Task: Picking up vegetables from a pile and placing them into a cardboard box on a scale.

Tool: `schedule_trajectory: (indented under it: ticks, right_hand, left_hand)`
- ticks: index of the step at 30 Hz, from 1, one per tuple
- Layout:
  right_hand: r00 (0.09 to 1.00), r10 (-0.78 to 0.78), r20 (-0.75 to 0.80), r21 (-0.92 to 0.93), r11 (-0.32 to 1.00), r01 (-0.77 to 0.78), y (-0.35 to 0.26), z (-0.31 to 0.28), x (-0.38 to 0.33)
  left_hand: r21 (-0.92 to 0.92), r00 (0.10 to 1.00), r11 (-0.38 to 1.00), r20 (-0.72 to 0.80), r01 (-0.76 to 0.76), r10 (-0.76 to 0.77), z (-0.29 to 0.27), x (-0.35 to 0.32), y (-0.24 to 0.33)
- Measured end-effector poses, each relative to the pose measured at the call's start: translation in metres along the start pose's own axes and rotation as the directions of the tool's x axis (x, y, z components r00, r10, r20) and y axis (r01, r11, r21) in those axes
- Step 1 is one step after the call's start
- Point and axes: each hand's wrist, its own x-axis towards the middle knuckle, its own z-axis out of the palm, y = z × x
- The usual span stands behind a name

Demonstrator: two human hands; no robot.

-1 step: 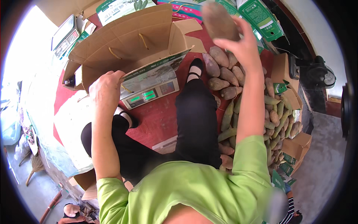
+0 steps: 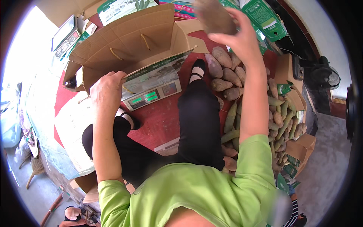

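My left hand (image 2: 107,87) grips the near rim of an open cardboard carton (image 2: 130,62) with rope handles. The carton rests on a digital scale (image 2: 168,89) whose green display is lit. Above and to the right of the carton, my right hand (image 2: 245,41) holds a large brown sweet potato (image 2: 214,18), fingers and thumb around its right end. Several pinkish-brown sweet potatoes (image 2: 231,76) lie below that hand on the red floor covering (image 2: 159,123). The carton's bottom is mostly hidden by its near wall.
A heap of long green tubers (image 2: 284,113) and brown ones lies by my right side. Green printed cartons (image 2: 264,20) stand at the far right, near a black fan (image 2: 326,73). A second scale (image 2: 68,39) sits at far left. Another person (image 2: 72,215) is partly visible at lower left.
My right hand has moved a little left and up, toward the carton, carrying the sweet potato. The left hand stays on the carton's rim.
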Motion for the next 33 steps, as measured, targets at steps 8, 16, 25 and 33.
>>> schedule_trajectory:
  ticks: [8,16,25,33]
  right_hand:
    - [0.913,0.014,0.408,-0.361,0.921,0.147,-0.055,0.105,0.039]
    - [0.813,0.144,0.564,-0.352,0.933,0.079,-0.030,0.131,0.035]
    - [0.967,0.225,0.122,0.176,0.954,-0.244,0.045,0.000,-0.038]
    - [0.541,0.837,0.079,-0.172,0.546,-0.820,0.197,-0.037,-0.279]
  left_hand:
    - [0.050,1.000,0.999,-0.011,0.002,-0.001,-0.001,0.002,0.000]
    - [0.057,0.999,0.998,-0.025,0.030,-0.028,0.000,0.002,0.002]
    - [0.042,0.999,0.999,-0.035,-0.020,0.021,0.005,0.000,0.000]
    - [0.032,1.000,0.999,-0.014,0.014,-0.014,0.004,0.002,0.006]
